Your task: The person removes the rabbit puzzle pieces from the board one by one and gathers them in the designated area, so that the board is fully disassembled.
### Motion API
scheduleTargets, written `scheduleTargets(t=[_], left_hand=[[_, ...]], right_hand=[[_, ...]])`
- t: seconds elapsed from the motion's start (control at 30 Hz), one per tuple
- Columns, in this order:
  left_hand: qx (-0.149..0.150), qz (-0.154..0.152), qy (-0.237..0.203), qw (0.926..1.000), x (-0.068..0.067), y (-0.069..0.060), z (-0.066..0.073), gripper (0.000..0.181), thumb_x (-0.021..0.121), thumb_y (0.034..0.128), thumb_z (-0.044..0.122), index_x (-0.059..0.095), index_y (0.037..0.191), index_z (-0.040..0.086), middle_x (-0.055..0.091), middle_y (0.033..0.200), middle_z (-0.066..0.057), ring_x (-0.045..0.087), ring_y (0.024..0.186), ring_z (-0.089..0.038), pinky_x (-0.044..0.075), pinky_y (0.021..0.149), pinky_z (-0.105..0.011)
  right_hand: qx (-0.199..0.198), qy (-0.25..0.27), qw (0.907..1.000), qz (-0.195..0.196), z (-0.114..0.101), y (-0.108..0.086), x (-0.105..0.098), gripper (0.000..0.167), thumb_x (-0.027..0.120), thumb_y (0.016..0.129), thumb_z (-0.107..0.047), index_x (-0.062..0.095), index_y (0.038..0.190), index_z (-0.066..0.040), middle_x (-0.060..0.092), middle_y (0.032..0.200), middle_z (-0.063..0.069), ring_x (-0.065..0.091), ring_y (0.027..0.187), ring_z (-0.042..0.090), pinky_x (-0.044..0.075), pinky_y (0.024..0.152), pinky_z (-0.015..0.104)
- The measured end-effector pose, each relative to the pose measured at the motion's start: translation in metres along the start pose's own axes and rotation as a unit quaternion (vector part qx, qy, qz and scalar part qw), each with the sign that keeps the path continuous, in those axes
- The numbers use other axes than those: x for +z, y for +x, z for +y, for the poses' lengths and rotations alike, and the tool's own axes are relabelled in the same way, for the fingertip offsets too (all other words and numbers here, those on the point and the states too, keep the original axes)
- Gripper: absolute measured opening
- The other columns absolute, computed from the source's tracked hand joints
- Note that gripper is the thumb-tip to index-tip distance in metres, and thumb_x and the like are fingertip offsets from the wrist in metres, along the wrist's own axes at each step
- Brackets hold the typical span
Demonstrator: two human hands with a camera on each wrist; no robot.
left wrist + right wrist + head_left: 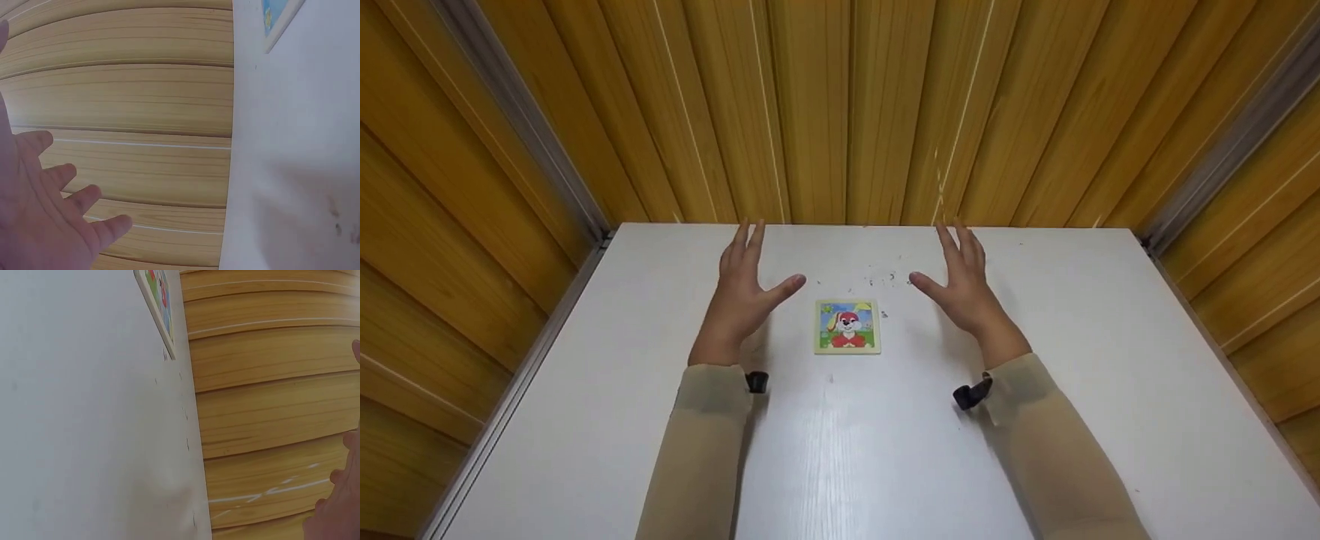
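A small square picture puzzle or board [847,328] with a pale frame lies flat on the white table. It shows a red and white cartoon dog or rabbit on a blue and green ground. To its left, my left hand [741,292] is held above the table with fingers straight and thumb spread. My right hand [964,292] mirrors it on the other side, fingers extended. Neither hand touches the board. One corner of the board [279,25] appears in the left wrist view, and an edge of the board [157,309] in the right wrist view.
The white table [840,450] carries small dark marks [881,279] behind the board. A wood-patterned wall [847,112] rises at the table's back edge, with similar panels on both sides. Black wrist devices [973,393] sit at both cuffs.
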State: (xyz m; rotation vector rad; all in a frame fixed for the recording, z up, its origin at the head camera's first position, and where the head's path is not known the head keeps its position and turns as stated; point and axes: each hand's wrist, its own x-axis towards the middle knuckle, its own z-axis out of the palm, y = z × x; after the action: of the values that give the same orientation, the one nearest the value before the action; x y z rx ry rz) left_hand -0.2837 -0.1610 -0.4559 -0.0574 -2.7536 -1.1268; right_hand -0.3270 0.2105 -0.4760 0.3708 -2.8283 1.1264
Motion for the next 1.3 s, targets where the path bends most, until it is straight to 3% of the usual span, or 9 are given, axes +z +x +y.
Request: scheduleTargets(t=[0.33,0.6,0.83,0.97,1.17,1.3], left_hand=[[-0.032,-0.075,-0.029,0.9962,0.034,0.006,-0.003,0.111,0.079,0.0939,0.073,0.02,0.182,0.039,0.009,0.194,0.001,0.011,0.181,-0.035,0.03,0.136,-0.075],[-0.018,-0.112,-0.031,0.9931,0.046,0.005,-0.008,0.112,0.089,0.0913,0.06,0.029,0.181,0.032,0.016,0.193,-0.002,0.013,0.179,-0.038,0.028,0.137,-0.076],[0.009,-0.145,-0.034,0.9888,0.053,0.0,-0.011,0.112,0.096,0.088,0.053,0.037,0.179,0.025,0.025,0.19,-0.001,0.017,0.177,-0.038,0.027,0.141,-0.07],[0.0,-0.174,-0.02,0.9846,0.059,-0.005,-0.012,0.112,0.099,0.0841,0.055,0.043,0.176,0.026,0.034,0.186,0.0,0.022,0.174,-0.038,0.03,0.139,-0.07],[0.001,-0.194,0.036,0.9804,0.063,-0.005,-0.009,0.097,0.102,0.0841,0.045,0.058,0.168,0.022,0.053,0.174,0.003,0.03,0.167,-0.036,0.034,0.137,-0.063],[0.017,-0.196,0.075,0.9776,0.06,-0.005,-0.005,0.092,0.102,0.0838,0.045,0.063,0.163,0.021,0.055,0.172,0.003,0.029,0.166,-0.036,0.031,0.138,-0.062]], right_hand=[[-0.012,0.084,0.9958,-0.034,-0.03,0.007,0.039,0.102,0.068,0.104,-0.069,0.017,0.183,-0.031,0.005,0.193,0.006,-0.001,0.179,0.039,0.018,0.138,0.08],[-0.021,0.164,0.9799,-0.112,-0.051,0.013,0.071,0.089,0.072,0.11,-0.051,0.028,0.181,-0.022,0.025,0.189,0.011,0.036,0.169,0.043,0.039,0.136,0.064],[-0.027,0.153,0.9741,-0.165,-0.051,0.01,0.087,0.075,0.071,0.112,-0.03,0.037,0.178,-0.014,0.04,0.182,0.01,0.048,0.161,0.04,0.046,0.132,0.061],[-0.018,0.129,0.9758,-0.175,-0.047,0.007,0.088,0.073,0.072,0.112,-0.029,0.04,0.176,-0.013,0.049,0.177,0.01,0.05,0.161,0.039,0.043,0.134,0.059],[-0.011,0.123,0.9766,-0.176,-0.045,0.003,0.086,0.072,0.075,0.111,-0.027,0.045,0.174,-0.01,0.058,0.171,0.013,0.057,0.156,0.039,0.046,0.132,0.057],[-0.017,0.107,0.9787,-0.175,-0.044,0.004,0.085,0.067,0.077,0.109,-0.025,0.052,0.17,-0.011,0.06,0.167,0.014,0.058,0.154,0.038,0.047,0.131,0.056]])
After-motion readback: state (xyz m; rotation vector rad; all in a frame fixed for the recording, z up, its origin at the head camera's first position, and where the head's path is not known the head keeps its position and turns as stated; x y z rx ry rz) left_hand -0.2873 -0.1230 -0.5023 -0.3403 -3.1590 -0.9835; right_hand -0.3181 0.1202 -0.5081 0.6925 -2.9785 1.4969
